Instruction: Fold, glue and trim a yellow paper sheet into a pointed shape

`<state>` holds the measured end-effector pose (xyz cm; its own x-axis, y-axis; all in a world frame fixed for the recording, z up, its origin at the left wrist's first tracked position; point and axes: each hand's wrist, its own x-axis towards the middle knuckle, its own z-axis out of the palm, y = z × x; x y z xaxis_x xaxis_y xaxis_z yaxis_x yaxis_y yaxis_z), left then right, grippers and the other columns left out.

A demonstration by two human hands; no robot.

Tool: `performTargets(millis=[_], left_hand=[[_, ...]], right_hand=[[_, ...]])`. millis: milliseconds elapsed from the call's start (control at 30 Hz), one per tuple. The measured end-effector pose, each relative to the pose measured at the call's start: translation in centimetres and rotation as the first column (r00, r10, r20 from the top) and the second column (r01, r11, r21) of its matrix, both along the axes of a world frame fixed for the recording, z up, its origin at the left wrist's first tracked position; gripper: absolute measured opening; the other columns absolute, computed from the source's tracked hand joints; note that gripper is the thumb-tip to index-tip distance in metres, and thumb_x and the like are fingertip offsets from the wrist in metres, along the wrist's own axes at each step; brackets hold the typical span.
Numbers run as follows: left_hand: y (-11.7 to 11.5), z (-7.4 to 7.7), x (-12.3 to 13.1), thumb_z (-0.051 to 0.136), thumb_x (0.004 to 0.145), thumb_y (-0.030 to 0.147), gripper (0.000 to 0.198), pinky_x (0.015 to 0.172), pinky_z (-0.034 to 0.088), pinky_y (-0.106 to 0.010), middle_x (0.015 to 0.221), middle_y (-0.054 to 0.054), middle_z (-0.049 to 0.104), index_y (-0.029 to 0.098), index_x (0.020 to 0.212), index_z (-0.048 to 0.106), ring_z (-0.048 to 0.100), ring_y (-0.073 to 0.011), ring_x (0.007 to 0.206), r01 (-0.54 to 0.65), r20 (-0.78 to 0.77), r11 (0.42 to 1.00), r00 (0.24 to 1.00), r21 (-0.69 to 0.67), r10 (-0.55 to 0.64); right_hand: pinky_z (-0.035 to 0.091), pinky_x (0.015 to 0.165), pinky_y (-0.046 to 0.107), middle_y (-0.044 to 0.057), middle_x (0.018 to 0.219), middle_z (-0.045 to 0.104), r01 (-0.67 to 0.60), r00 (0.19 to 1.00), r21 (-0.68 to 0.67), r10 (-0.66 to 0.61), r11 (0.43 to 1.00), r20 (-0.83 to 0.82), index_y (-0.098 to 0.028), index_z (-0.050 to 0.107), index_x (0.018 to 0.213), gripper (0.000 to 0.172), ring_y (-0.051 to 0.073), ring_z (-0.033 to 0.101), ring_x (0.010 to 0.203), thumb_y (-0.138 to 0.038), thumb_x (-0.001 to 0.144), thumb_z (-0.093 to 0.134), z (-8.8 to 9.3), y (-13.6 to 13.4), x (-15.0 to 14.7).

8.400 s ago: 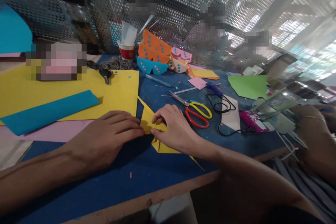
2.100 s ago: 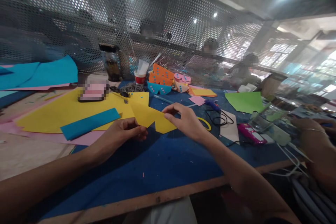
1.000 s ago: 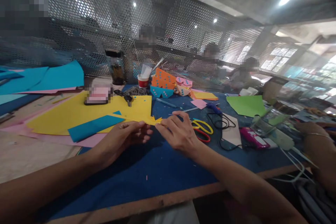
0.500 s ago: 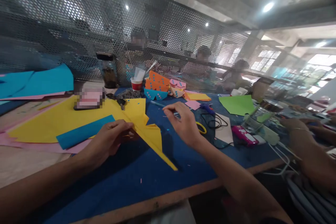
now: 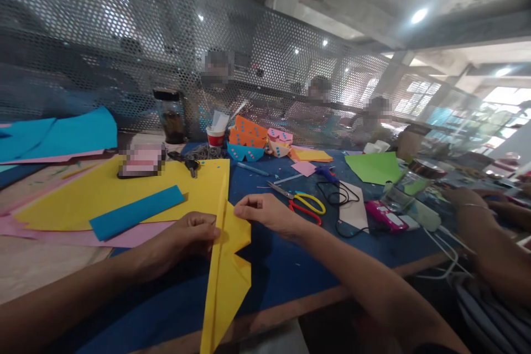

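Note:
A yellow paper cutout [image 5: 232,265] with a folded strip along its left side and a notched right edge stands nearly upright over the table's front. My left hand [image 5: 182,240] is closed on the folded strip, thumb in front. At the cutout's upper right edge, my right hand [image 5: 269,213] has its thumb and index finger pinched together on the paper. Just beyond my right hand lie scissors [image 5: 305,202] with one yellow and one red handle. A blue folded paper strip [image 5: 136,213] rests on a large yellow sheet [image 5: 83,196] left of my left hand.
Behind are keys [image 5: 191,166], a red-and-white cup [image 5: 215,136], orange decorated paper pieces [image 5: 248,131], a pen [image 5: 253,168] and a dark-lidded jar [image 5: 172,119]. A glue gun [image 5: 327,173] with a black cord lies right. Another person's arm [image 5: 477,232] is at far right.
The yellow cutout has swung from a slant to nearly upright, showing its notched side. My right hand has come down and left onto its edge, uncovering the scissors.

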<state>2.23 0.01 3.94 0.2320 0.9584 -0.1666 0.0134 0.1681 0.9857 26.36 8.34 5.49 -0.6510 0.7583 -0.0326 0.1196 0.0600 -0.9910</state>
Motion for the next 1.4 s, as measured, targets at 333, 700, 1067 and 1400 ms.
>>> performTargets(millis=[333,700,1067,1400], left_hand=[[0.4,0.2,0.8,0.108,0.068,0.072,0.063,0.071,0.060,-0.031,0.074,0.002,0.067,0.025,0.075,0.067,0.064,-0.0171,0.067,0.039,0.032,0.999,0.999,-0.031,-0.038],[0.5,-0.2,1.1,0.108,0.068,0.074,0.062,0.063,0.044,-0.027,0.066,0.006,0.060,0.025,0.076,0.071,0.051,-0.0140,0.060,0.087,-0.080,0.995,0.993,0.045,-0.083],[1.0,-0.5,0.4,0.109,0.065,0.067,0.052,0.066,0.049,-0.028,0.079,-0.002,0.079,0.023,0.083,0.087,0.066,-0.0189,0.070,0.025,-0.150,0.994,0.989,0.105,-0.009],[2.8,-2.2,-1.7,0.101,0.075,0.076,0.072,0.074,0.061,-0.033,0.088,-0.004,0.084,0.027,0.127,0.090,0.080,-0.0259,0.082,0.021,-0.251,0.966,0.967,0.257,0.045]], right_hand=[[0.048,0.082,0.032,-0.002,0.086,0.073,0.145,0.989,0.062,-0.143,0.987,-0.039,-0.022,0.080,0.089,0.061,0.018,0.061,0.086,-0.074,0.074,0.108,0.2,0.1,0.3],[0.050,0.074,0.031,-0.003,0.078,0.069,0.215,0.975,0.020,-0.213,0.976,-0.056,-0.023,0.075,0.085,0.060,0.016,0.061,0.076,-0.072,0.073,0.108,-0.1,0.2,-0.1],[0.050,0.070,0.030,-0.004,0.071,0.065,0.268,0.963,0.025,-0.267,0.963,-0.033,-0.023,0.070,0.080,0.053,0.016,0.061,0.071,-0.063,0.082,0.105,-0.2,0.7,0.3],[0.051,0.068,0.027,-0.004,0.069,0.068,0.328,0.944,0.085,-0.329,0.941,-0.002,-0.023,0.068,0.079,0.054,0.015,0.064,0.066,-0.064,0.096,0.099,-0.5,1.5,0.5]])
